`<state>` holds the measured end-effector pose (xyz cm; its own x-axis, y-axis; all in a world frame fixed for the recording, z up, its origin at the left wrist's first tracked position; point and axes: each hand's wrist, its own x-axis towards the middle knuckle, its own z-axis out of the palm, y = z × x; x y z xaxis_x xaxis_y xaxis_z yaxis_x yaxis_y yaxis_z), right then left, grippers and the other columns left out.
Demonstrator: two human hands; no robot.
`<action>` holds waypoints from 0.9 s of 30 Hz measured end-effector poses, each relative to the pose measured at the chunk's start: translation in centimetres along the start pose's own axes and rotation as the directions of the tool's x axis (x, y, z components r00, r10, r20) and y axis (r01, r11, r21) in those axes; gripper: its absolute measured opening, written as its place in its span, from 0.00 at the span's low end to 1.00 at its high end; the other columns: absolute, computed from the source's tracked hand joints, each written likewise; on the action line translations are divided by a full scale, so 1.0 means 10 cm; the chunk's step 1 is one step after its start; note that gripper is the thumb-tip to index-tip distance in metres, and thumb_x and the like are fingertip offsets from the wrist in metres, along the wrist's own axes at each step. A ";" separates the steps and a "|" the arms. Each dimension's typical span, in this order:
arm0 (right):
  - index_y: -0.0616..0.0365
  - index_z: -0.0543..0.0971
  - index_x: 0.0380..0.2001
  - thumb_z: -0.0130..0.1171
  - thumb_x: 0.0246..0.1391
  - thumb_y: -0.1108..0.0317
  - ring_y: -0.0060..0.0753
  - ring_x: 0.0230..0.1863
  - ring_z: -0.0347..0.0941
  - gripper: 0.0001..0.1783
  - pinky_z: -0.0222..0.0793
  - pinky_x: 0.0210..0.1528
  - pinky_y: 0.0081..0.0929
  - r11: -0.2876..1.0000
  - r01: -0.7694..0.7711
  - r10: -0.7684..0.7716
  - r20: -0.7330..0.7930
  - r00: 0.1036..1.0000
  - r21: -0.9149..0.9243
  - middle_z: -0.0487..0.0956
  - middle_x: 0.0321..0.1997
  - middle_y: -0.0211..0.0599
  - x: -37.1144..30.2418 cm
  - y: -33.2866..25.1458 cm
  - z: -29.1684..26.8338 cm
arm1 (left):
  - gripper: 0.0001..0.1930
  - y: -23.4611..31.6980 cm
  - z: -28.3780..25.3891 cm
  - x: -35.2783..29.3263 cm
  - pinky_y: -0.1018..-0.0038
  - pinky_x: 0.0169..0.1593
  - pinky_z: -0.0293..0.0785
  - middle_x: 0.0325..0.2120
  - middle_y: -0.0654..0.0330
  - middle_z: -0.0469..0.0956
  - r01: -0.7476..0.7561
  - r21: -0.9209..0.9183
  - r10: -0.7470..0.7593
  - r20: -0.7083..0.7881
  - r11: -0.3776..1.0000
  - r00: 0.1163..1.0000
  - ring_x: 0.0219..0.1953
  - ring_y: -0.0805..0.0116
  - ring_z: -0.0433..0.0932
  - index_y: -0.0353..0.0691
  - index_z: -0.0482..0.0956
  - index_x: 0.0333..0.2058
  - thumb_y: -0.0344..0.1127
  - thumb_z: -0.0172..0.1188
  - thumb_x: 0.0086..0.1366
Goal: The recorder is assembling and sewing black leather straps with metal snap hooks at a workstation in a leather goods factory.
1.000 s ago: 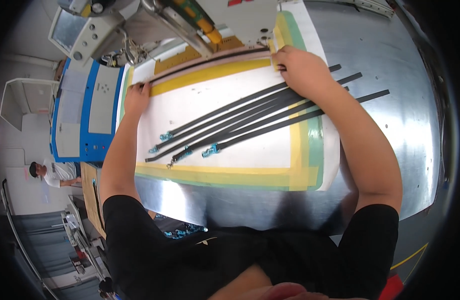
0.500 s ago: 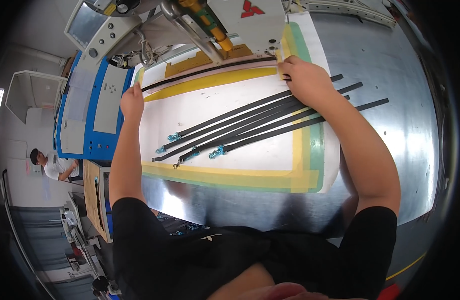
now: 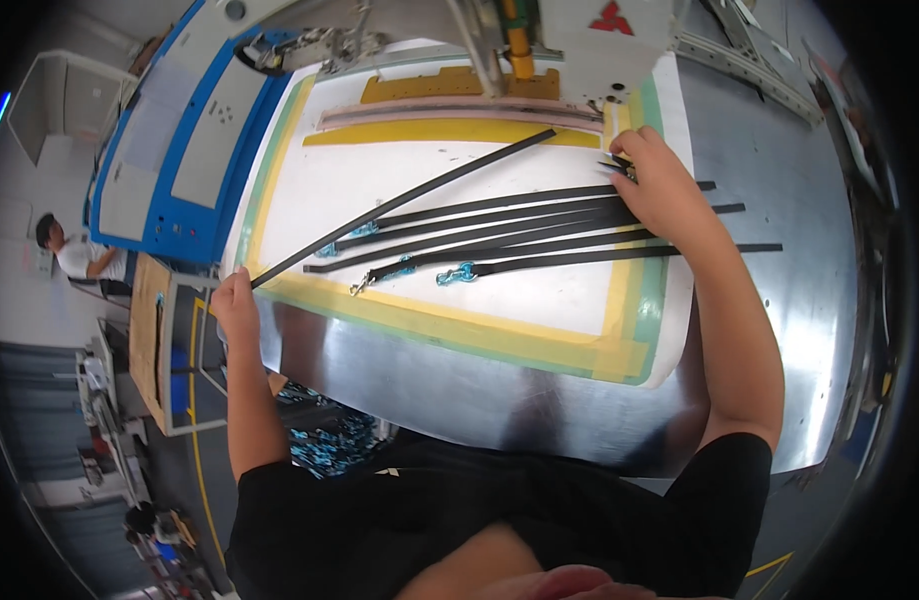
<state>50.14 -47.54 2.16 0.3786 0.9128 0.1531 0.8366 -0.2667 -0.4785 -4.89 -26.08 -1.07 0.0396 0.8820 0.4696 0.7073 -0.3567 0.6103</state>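
My left hand (image 3: pixel 236 308), beyond the left edge of the white board (image 3: pixel 309 215), is closed on one end of a black strap (image 3: pixel 404 206). The strap slants over the board, its far end close to the yellow strip (image 3: pixel 449 131) of the jig. My right hand (image 3: pixel 661 190) is closed around small dark pointed snips (image 3: pixel 619 166), partly hidden by the fingers. Beneath and beside that hand lie several black straps (image 3: pixel 539 259), some with blue-wrapped clips (image 3: pixel 457 273) at their left ends. One bare metal clip (image 3: pixel 360 284) shows among them.
A machine head (image 3: pixel 609 45) hangs over the back of the board, above a pink jig with a narrow slot (image 3: pixel 459 110). On the left stands a blue and white cabinet (image 3: pixel 194 150). A pile of blue-wrapped clips (image 3: pixel 329 440) sits below the table edge. Another person (image 3: pixel 79 255) is far left.
The strap has come out of the jig as my left hand drew it left and toward me. My right hand has moved off the jig's right end, and the snips now show in it.
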 end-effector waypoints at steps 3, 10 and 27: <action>0.60 0.77 0.50 0.64 0.60 0.73 0.55 0.53 0.77 0.15 0.75 0.56 0.43 0.997 0.071 -0.071 0.000 0.997 -0.011 0.77 0.50 0.47 0.06 -0.02 0.15 | 0.22 -0.22 -0.14 -0.17 0.68 0.26 0.49 0.16 0.69 0.58 0.130 -0.095 -0.129 0.012 0.987 0.992 0.24 0.79 0.55 0.32 0.64 0.19 0.35 0.57 0.73; 0.60 0.79 0.46 0.65 0.58 0.73 0.54 0.52 0.78 0.13 0.75 0.55 0.44 0.941 0.188 -0.216 -0.073 0.974 -0.280 0.78 0.51 0.47 0.36 -0.26 0.40 | 0.23 -0.18 -0.30 -0.43 0.70 0.26 0.49 0.16 0.71 0.57 0.147 -0.158 -0.146 0.019 0.976 0.989 0.23 0.81 0.56 0.37 0.61 0.17 0.32 0.58 0.72; 0.63 0.79 0.40 0.69 0.55 0.73 0.54 0.46 0.76 0.11 0.71 0.51 0.39 0.953 0.301 -0.301 0.234 0.925 0.036 0.79 0.41 0.49 0.47 -0.35 0.49 | 0.22 0.06 0.00 -0.06 0.69 0.27 0.58 0.15 0.66 0.65 0.162 -0.243 -0.160 0.027 0.956 0.987 0.22 0.78 0.63 0.30 0.73 0.22 0.41 0.62 0.70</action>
<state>47.09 -40.82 0.34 0.0059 0.9965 0.0836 0.8971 0.0317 -0.4407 -4.50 -26.86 -1.02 -0.0547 0.9358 0.3483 0.5111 -0.2734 0.8149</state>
